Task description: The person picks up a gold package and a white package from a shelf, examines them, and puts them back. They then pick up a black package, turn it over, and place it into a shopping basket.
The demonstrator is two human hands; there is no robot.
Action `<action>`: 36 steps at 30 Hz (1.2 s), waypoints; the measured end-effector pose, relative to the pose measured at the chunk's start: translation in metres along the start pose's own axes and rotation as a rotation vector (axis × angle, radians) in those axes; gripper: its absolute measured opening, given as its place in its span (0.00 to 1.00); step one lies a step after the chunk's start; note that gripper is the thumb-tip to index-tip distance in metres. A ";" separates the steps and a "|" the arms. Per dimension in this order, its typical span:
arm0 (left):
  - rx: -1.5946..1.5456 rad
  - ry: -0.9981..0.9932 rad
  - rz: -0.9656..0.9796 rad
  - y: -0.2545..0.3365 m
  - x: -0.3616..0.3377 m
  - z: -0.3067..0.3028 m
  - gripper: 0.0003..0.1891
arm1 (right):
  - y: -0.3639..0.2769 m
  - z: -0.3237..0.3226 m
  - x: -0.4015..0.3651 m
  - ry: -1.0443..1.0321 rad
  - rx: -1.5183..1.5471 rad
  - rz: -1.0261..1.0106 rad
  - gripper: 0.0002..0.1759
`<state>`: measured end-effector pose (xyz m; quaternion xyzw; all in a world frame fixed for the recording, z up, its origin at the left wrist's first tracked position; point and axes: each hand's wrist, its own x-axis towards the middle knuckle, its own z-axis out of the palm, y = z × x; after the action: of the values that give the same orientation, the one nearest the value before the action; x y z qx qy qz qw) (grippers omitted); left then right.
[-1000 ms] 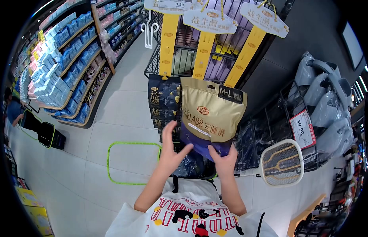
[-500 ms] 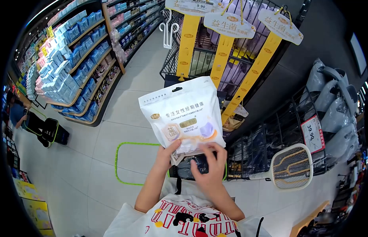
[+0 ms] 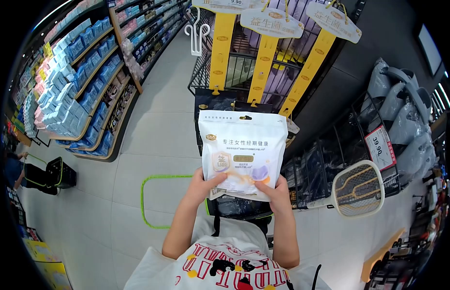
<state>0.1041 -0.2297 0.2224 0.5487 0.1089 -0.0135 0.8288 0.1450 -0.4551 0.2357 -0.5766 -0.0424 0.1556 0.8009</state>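
A white plastic pouch of period-care products [image 3: 243,150], printed with Chinese lettering and purple and orange artwork, is held upright in front of me. My left hand [image 3: 202,186] grips its lower left edge, thumb on the front. On the lower right edge, my right hand [image 3: 277,193] is closed the same way. The fingers behind the pouch are hidden. Just below it, partly covered, is a black shopping basket [image 3: 234,208] with a bright green handle [image 3: 143,198].
Ahead stands a black wire rack [image 3: 198,72] with yellow hanging strips [image 3: 221,53]. An electric mosquito swatter [image 3: 358,189] sticks out at right beside a price sign [image 3: 380,147]. Stocked shelves [image 3: 96,92] line the left. A person [image 3: 13,169] is at far left near another basket [image 3: 62,172].
My right hand has moved from loose, spread fingers to a grip on the pouch's right edge. The pouch has straightened and shifted right and slightly down. The view has shifted a little.
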 end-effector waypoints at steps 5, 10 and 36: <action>0.119 -0.003 0.046 0.000 0.003 0.005 0.21 | 0.002 -0.005 -0.007 0.035 -0.022 -0.065 0.22; 0.118 -0.030 0.038 0.001 0.009 0.012 0.21 | 0.010 -0.016 -0.004 0.072 -0.031 -0.025 0.23; 0.092 0.016 0.318 -0.032 0.050 0.024 0.32 | 0.011 -0.053 0.036 -0.056 -0.100 -0.012 0.19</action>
<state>0.1526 -0.2595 0.1924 0.5963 0.0266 0.1170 0.7937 0.1902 -0.4899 0.2040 -0.6111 -0.0760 0.1648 0.7705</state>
